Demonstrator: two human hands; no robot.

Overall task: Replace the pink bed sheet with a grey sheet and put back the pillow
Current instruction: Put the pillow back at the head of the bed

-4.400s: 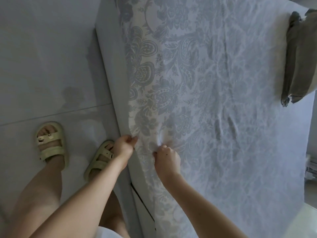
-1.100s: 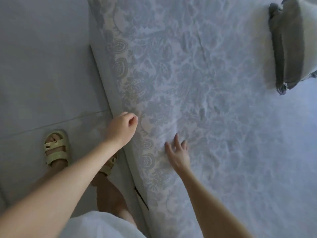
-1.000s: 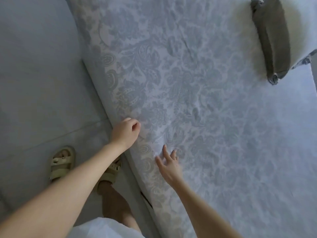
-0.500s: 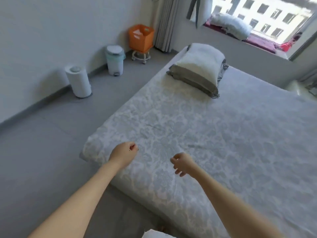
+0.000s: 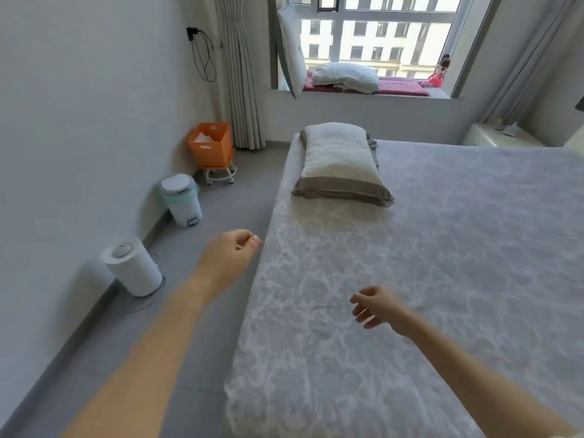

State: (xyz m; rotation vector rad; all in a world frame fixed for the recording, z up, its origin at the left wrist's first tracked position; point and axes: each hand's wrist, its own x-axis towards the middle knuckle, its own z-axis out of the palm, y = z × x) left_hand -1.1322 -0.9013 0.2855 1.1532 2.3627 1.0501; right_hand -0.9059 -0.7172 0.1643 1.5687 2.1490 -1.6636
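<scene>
Beside the bed [image 5: 249, 327], head view: your left hand [image 5: 232, 251] hangs over the floor [image 5: 218, 210] just off the bed's edge, fingers loosely curled, holding nothing. Your right hand [image 5: 376, 306] hovers over the grey sheet [image 5: 442, 263], fingers apart & relaxed, also empty. Neither needs a grip, I'd say, since the sheet lies spread flat w/ its edge draped down the side. The pillow [image 5: 339, 162] rests on the sheet at the far left corner, window end, prob. the head, where it belongs. A pink cloth [image 5: 401, 87] lies on the window sill [image 5: 363, 96], out of the way; maybe the old sheet, can't confirm.
</scene>
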